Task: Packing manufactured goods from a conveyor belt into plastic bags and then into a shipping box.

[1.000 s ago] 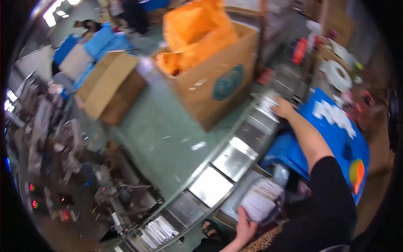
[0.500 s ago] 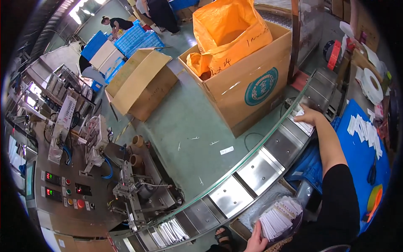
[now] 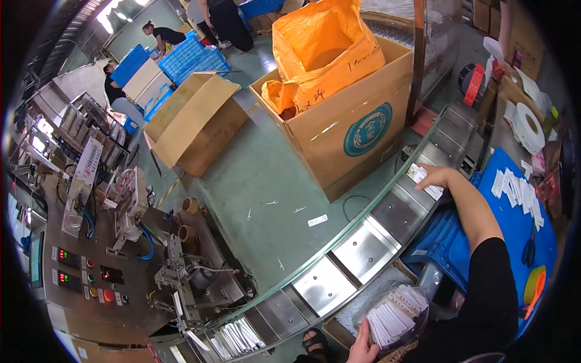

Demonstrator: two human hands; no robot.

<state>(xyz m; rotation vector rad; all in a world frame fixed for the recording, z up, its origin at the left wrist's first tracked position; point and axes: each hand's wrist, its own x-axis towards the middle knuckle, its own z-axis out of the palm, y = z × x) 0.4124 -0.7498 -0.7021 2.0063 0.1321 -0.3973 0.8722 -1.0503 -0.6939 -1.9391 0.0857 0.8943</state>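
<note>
The worker's right hand (image 3: 437, 176) reaches over the upper stretch of a curved metal conveyor (image 3: 370, 245), thumb and fingers on a small group of flat white pieces (image 3: 417, 173) lying on one of its plates; from where I stand I cannot tell whether that grip is clamped on them or merely resting. The left hand (image 3: 363, 349), at the lower edge, touches the near side of a bundle of thin white pieces (image 3: 392, 320) beside the conveyor; part of its grip is hidden, so its closure cannot be told. A second batch of white pieces (image 3: 237, 339) stands in a row at the conveyor's lower end. To the right, a blue tabletop (image 3: 509, 227) bears scattered white strips (image 3: 519, 192) and a yellow roll (image 3: 535, 284). Beyond the conveyor, a large carton (image 3: 345, 160) contains an orange bag (image 3: 327, 57).
</note>
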